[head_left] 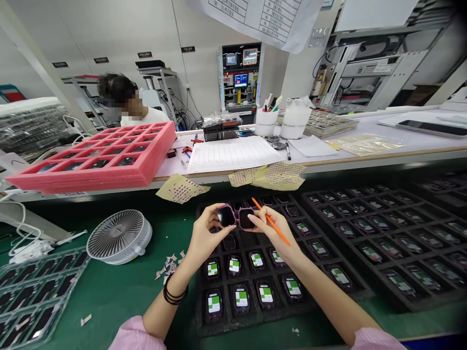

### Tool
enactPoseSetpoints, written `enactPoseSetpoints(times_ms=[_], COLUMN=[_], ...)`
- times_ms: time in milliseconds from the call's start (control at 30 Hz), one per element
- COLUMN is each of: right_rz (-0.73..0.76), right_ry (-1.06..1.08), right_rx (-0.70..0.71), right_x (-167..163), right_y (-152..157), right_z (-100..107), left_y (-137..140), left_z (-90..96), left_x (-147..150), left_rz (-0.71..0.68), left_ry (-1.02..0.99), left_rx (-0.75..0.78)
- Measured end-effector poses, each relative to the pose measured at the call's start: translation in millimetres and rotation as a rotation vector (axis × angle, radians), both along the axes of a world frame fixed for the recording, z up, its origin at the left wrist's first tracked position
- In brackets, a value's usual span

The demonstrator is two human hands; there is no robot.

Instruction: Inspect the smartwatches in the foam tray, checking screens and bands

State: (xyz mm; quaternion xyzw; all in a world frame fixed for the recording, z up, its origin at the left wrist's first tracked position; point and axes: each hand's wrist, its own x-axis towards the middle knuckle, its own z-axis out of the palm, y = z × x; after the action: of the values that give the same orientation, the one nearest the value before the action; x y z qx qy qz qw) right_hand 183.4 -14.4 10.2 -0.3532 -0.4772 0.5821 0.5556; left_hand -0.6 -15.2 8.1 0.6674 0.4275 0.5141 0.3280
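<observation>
Left hand (207,228) is grasping one watch (226,215), right hand (274,224) another watch (245,219) and orange stick (272,222), seemingly keeping both viewable; at six o'clock, a compartmented tray (251,321) is separating more watches (256,259).

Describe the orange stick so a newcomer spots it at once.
On the green surface, find the central black tray. Above it, the right hand holds a slim stick. Its bright orange sets it apart from the dark device in the same hand.
</observation>
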Motion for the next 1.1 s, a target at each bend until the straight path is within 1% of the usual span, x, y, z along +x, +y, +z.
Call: enactPoseSetpoints(times_ms=[133,200,267,333,400,500,567,633,700,767,967,1100], right_rz=[-0.022,-0.065,-0.113,-0.139,-0.115,-0.022,0.022,0.058,0.097,0.109,-0.040,-0.083], right_ry=[-0.078,-0.144,-0.192,-0.182,-0.112,0.003,0.034,0.040,0.042,0.021,-0.211,-0.301], right_rx=[0.037,0.077,0.105,0.105,0.056,-0.088,-0.168,-0.194,-0.170,-0.118,0.049,0.119], right_x=[3.3,5.9,8.5,10.8,12.9,17.0,21.2,26.1,30.6,33.7,38.0,40.7], right_y=[3.4,5.4,6.7,7.7,9.2,14.9,19.6,22.1,20.5,15.5,2.0,-0.3], right_z=[-4.5,-6.4,-6.3,-4.3,-2.7,-6.3,-13.3,-20.9,-25.6,-26.2,-19.6,-19.8], left_y=[2.4,4.7,6.9,8.4,9.6,13.3,17.8,23.0,27.4,30.2,31.2,31.0], left_z=[-3.8,-8.0,-13.1,-19.3,-27.6,-45.5,-59.1,-70.9,-79.3,-84.7,-90.8,-90.0], left_x=[1.9,4.3,7.6,11.4,15.5,22.3,28.2,35.0,41.7,46.8,50.2,50.4], left_rz=[0.006,0.004,-0.017,-0.049,-0.102,-0.188,-0.198,-0.173,-0.145,-0.130,-0.125,-0.126], left_ry=[0.005,0.019,0.046,0.100,0.200,0.372,0.470,0.614,0.766,0.866,0.953,0.975], left_rx=[0.011,0.012,0.001,-0.013,-0.032,-0.080,-0.079,-0.033,0.005,0.014,0.020,0.019])
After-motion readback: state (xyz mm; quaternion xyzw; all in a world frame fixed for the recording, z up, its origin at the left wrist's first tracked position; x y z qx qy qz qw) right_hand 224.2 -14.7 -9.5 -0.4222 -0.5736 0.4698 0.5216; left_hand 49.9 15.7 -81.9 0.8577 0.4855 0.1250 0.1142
